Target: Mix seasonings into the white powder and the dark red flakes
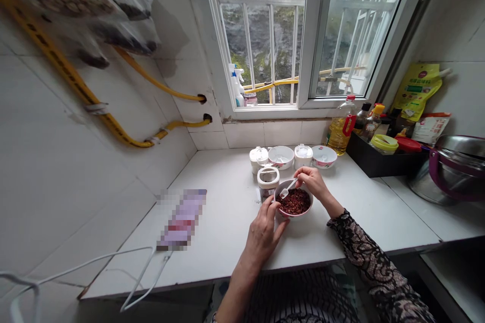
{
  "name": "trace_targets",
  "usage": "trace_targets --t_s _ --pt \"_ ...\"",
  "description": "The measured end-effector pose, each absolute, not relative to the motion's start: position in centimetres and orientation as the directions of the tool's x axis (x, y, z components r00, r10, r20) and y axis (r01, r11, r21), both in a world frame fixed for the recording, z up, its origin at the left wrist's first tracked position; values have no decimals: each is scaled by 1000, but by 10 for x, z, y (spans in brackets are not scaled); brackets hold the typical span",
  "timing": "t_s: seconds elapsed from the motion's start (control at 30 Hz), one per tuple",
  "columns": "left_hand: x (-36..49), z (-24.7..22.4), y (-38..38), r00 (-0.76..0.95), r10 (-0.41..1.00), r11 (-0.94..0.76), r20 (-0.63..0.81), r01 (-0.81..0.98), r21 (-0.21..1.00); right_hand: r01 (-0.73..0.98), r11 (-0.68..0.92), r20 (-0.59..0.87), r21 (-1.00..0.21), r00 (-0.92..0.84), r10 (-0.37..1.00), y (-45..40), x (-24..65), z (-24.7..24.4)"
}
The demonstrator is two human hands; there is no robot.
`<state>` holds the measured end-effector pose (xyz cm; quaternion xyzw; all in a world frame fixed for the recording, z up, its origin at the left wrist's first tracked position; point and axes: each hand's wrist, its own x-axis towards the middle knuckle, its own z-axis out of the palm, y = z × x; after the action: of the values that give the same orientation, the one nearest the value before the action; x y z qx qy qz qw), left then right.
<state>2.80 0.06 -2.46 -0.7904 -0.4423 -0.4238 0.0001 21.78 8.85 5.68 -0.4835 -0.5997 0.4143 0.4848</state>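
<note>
A white bowl (311,207) filled with dark red dried bits (295,203) stands near the counter's front edge. My left hand (264,229) rests against its left side, thumb and fingers apart along the rim. Between the fingers of my right hand (312,181) is the handle of a small white spoon (287,191), whose tip is over the bits at the bowl's left. Just behind the bowl is a clear jar (268,181) with a white rim, open at the top. Two lidded white containers (259,157) (303,155) and two white bowls (281,157) (325,157) form a row behind it.
An oil bottle (341,128) and a black tray (382,159) of bottles and tubs are at the back right, beside a steel pot (447,174). A blurred purple object (184,219) lies on the left of the white counter (223,242). A white wire rack (142,282) juts in at lower left.
</note>
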Motion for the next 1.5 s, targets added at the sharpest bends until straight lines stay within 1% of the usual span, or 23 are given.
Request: trace_targets --t_s 0.2,0.37,0.43,0.5,0.57,0.63,0.67,0.73,0.8,0.83,0.87,0.93,1.0,1.07,1.13,1.23,1.3,1.33,1.4,1.5 --pt "27 -23 1 258 699 -611 667 699 370 142 170 164 -975 -53 985 87 217 59" --pt "28 -21 0 268 707 -611 655 698 374 69 127 125 -989 -39 991 88 220 62" --pt "28 -20 0 270 702 -613 660 700 366 50 131 130 -990 -23 991 90 220 64" --pt "28 -19 0 269 693 -617 669 702 357 55 187 188 -981 19 982 91 217 66" --pt "28 -19 0 262 690 -616 675 703 356 102 301 308 -948 65 949 90 210 68" --pt "28 -20 0 257 688 -616 678 702 359 224 441 466 -869 69 882 86 201 68" --pt "28 -20 0 256 689 -616 678 700 361 310 511 547 -802 37 836 84 197 68" --pt "28 -21 1 258 691 -618 675 696 366 467 632 671 -618 -104 734 79 189 68" --pt "28 -21 1 261 696 -617 669 693 372 536 713 720 -452 -253 646 75 186 68" --pt "28 -20 0 261 699 -616 666 694 374 543 732 728 -412 -286 623 74 187 68" --pt "28 -20 0 260 700 -614 665 695 374 548 731 736 -405 -279 617 74 190 68" --pt "28 -19 0 260 699 -614 666 696 372 563 688 743 -459 -181 644 74 199 69" --pt "28 -18 -1 260 698 -614 667 696 371 569 620 714 -540 -80 695 76 210 69" --pt "28 -19 -1 261 700 -614 665 696 373 582 565 667 -585 -50 743 79 219 68" --pt "28 -19 -1 260 702 -612 663 696 376 621 528 630 -579 -71 773 82 223 64" --pt "28 -21 -1 255 701 -611 666 697 376 679 508 578 -531 -149 803 83 218 57" --pt "28 -21 0 249 700 -609 669 697 378 670 514 534 -535 -204 821 82 212 55" --pt "28 -21 0 249 700 -609 669 697 379 653 515 514 -556 -217 830 82 210 54" --pt "27 -21 0 256 703 -611 663 694 380 595 483 465 -642 -199 863 81 209 54" --pt "27 -21 0 267 708 -613 654 692 381 452 360 350 -816 -109 930 83 213 56"
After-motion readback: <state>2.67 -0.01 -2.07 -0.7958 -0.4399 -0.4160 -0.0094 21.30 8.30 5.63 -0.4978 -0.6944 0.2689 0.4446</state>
